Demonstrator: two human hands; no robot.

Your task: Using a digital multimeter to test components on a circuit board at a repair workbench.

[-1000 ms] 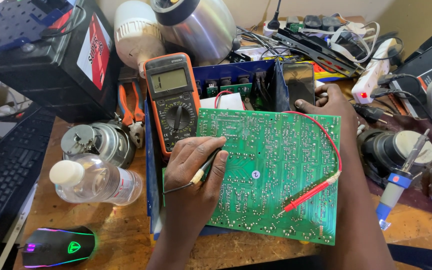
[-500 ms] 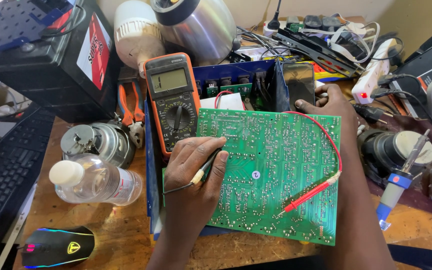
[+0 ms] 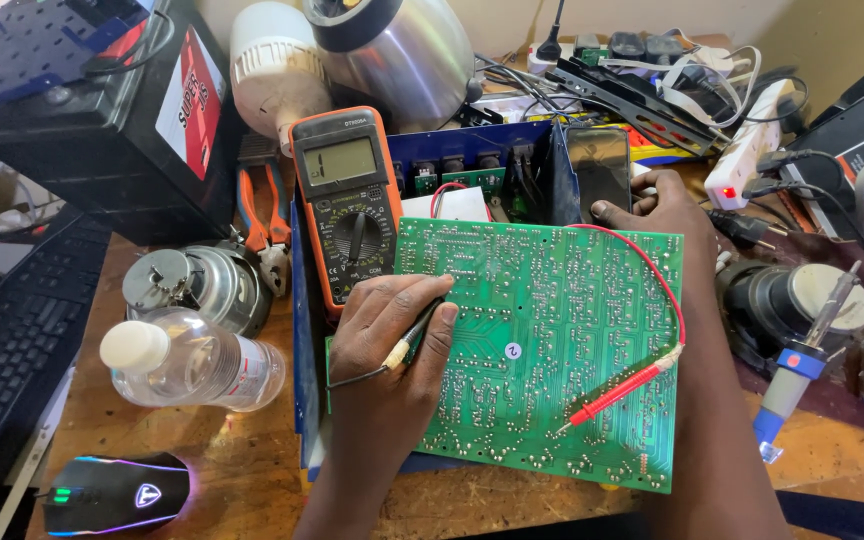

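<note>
A large green circuit board (image 3: 542,340) lies solder side up across a blue metal chassis (image 3: 302,330). My left hand (image 3: 387,350) rests on the board's left part and pinches a thin black test probe (image 3: 414,330), its tip touching the board. My right hand (image 3: 657,205) grips the board's far right corner, fingers over the edge. A red test probe (image 3: 617,385) lies loose on the board, its red wire curving up along the right side. An orange multimeter (image 3: 347,200) stands at the chassis' left end, just beyond my left hand.
A clear plastic bottle (image 3: 187,360) and a metal motor part (image 3: 192,285) lie left of the chassis. A lit computer mouse (image 3: 117,492) sits front left beside a black keyboard (image 3: 2,340). A soldering iron (image 3: 802,360) rests right. Battery (image 3: 102,110), pliers (image 3: 262,215), power strip (image 3: 752,140) crowd the back.
</note>
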